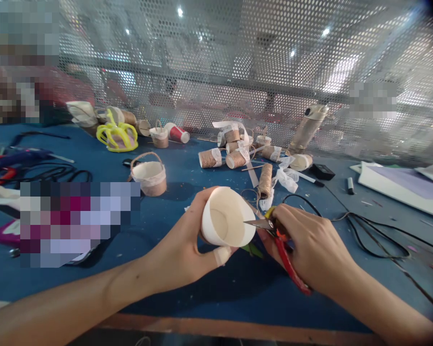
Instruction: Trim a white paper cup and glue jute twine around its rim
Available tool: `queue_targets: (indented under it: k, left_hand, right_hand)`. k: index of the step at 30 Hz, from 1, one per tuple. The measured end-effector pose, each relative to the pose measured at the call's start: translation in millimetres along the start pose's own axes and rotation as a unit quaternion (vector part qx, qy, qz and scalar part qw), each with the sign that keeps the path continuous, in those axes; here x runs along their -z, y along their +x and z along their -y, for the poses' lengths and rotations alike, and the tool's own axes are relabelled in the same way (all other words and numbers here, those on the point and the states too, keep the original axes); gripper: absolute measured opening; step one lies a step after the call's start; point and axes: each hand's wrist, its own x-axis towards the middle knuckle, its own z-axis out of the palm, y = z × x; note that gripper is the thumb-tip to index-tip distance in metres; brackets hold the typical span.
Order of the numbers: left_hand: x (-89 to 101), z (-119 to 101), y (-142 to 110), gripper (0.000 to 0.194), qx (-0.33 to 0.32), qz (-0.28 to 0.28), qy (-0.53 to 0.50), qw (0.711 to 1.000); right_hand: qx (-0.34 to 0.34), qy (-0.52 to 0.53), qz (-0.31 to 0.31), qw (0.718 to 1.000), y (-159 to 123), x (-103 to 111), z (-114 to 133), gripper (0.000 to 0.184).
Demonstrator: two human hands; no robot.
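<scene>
My left hand [189,252] is wrapped around a white paper cup [222,218], whose open mouth tilts toward me. In my right hand [310,240] is a pair of scissors [290,266] with a red handle. The tip of the scissors lies over the cup's right rim, one blade showing inside the mouth. My right fingers partly hide the handles, and a bit of yellow shows by the thumb. Just beyond the cup stands a spool of brown twine [265,181], with white lace ribbon [286,178] beside it.
A twine-handled basket [149,178] stands left of the cup. Several twine-wrapped cups [210,158] lie further back, near a clear bottle [308,129] and a perforated metal screen [209,62]. A glue gun [25,158] is at far left. Black cable [378,235] loops at right beside paper sheets [404,185].
</scene>
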Motion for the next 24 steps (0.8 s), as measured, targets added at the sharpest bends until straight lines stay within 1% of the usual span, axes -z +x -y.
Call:
queue_targets:
  k: [3, 7, 9, 13, 16, 20, 24]
  left_hand:
    - [1.3, 2, 1, 0.077, -0.058, -0.011, 0.09, 0.994]
    - [-1.5, 6, 1, 0.069, -0.115, -0.039, 0.134, 0.983]
    - [-3.5, 7, 0, 0.067, -0.124, -0.043, 0.136, 0.982]
    - [-6.3, 7, -2, 0.07, -0.137, -0.064, 0.145, 0.978]
    - [-7.3, 6, -1, 0.074, -0.156, -0.051, 0.158, 0.974]
    - [-9.3, 8, 0, 0.076, -0.177, -0.039, 0.125, 0.975]
    - [-11.7, 13, -2, 0.079, -0.176, -0.038, 0.081, 0.98]
  right_hand:
    - [0.0, -0.016, -0.006, 1.0, -1, 0, 0, 0.02]
    - [0.008, -0.029, -0.027, 0.999, 0, 0, 3, 0.018]
    - [0.007, -0.037, -0.034, 0.999, 0, 0, 5, 0.018]
    - [-0.004, -0.058, -0.036, 0.998, 0, 0, 6, 0.019]
    - [0.0, -0.067, -0.04, 0.997, 0, 0, 4, 0.017]
    - [0.009, -0.078, -0.056, 0.995, 1, 0, 1, 0.015]
    - [0.015, -0.096, -0.063, 0.993, 1, 0, 1, 0.013]
